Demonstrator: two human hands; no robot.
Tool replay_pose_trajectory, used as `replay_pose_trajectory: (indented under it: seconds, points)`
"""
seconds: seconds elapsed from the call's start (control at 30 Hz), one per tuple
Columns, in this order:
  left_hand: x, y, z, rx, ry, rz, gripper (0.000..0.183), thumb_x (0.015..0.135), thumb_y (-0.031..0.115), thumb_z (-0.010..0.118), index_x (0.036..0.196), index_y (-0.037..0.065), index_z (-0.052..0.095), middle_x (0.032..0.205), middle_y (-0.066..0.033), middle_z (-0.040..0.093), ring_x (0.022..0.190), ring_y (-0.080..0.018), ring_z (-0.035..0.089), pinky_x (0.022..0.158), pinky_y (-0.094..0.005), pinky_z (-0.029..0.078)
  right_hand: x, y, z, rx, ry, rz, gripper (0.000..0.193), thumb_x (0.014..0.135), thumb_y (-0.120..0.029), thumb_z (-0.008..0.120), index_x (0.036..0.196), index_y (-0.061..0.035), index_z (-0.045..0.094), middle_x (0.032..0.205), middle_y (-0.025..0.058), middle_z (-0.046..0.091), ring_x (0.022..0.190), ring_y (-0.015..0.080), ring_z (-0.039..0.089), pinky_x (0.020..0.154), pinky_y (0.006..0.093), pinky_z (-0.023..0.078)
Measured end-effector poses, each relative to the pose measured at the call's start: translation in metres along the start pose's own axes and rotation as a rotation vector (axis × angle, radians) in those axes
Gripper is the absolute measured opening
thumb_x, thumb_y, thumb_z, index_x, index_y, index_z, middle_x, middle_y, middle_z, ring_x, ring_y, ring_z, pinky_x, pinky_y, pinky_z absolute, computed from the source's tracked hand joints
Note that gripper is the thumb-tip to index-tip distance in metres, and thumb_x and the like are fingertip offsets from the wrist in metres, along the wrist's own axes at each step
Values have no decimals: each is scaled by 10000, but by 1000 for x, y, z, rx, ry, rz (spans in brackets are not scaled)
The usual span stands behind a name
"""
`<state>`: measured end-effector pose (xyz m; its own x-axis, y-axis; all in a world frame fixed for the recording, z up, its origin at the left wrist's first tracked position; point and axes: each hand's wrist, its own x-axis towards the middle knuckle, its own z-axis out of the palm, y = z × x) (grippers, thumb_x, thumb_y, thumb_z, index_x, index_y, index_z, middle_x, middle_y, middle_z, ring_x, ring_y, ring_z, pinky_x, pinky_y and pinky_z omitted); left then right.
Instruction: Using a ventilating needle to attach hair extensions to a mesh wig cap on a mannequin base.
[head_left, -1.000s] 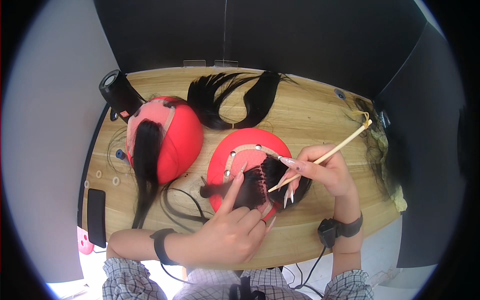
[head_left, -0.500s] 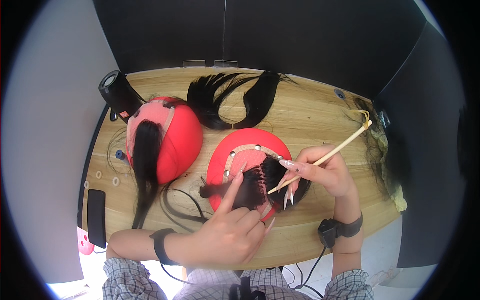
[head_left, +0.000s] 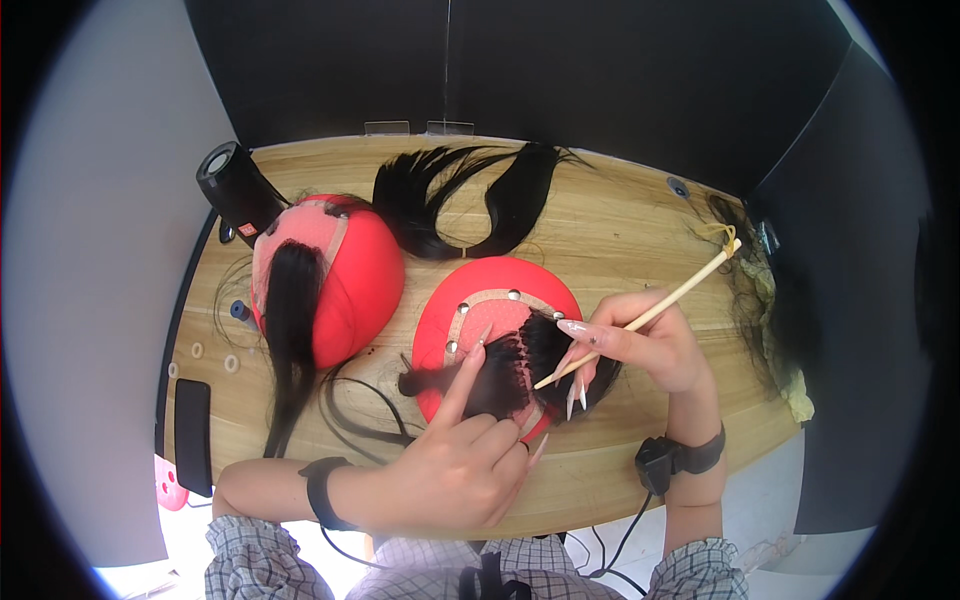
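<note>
A red dome-shaped wig block (head_left: 440,300) carries a pink mesh wig cap (head_left: 500,325), edged with a beige band and held by several round-headed pins. Black hair (head_left: 495,385) lies parted on the cap. My left hand (head_left: 455,465) rests along the near left side, its index finger stretched onto the mesh, thumb apart and the other fingers bent over the hair. My right hand (head_left: 645,345) is closed on a slim, pale wooden stick (head_left: 680,290). The stick's tapered tip is at the parting; a yellowish band hangs from its upper end. Any fine point is too small to see.
A second red wig block (head_left: 375,285) with a long black lock stands left, beside a black cylindrical speaker (head_left: 240,190). A black hair bundle (head_left: 520,205) lies behind. Loose hair (head_left: 750,300) lines the right edge. Dark panels (head_left: 600,80) enclose the wooden table (head_left: 620,220).
</note>
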<state>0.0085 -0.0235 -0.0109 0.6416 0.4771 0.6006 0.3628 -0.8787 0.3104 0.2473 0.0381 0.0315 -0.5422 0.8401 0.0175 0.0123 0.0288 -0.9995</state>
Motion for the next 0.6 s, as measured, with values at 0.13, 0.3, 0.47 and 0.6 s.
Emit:
replay_pose_trajectory:
  seconds: [0.13,0.3,0.47,0.6]
  points:
    - [0,1,-2,-15,1,1,316,772,33,725,560,34,491,562,-38,382,464,-171,440,1113,-707,301,0,0,0,-22,-15,16,244,1007,-121,565,881,54,680,758,114,722,861,189,714,859,309,546]
    - [0,1,-3,-21,20,3,312,758,23,724,553,33,489,555,-39,377,452,-174,432,1109,-705,309,-2,1,-2,-5,-24,23,241,1005,-124,571,873,48,677,754,117,719,845,190,717,831,307,553]
    - [0,0,-4,-23,20,0,310,752,20,723,548,32,490,553,-40,377,450,-173,433,1107,-707,311,-2,0,-2,-1,-42,27,227,995,-115,588,860,44,678,751,121,716,797,183,714,777,300,560]
    - [-1,-1,-2,-13,15,14,305,753,16,721,544,26,498,542,-38,381,439,-172,431,1102,-713,313,-2,0,-3,-21,-56,25,219,985,-109,605,854,48,683,751,116,717,726,161,699,694,273,556]
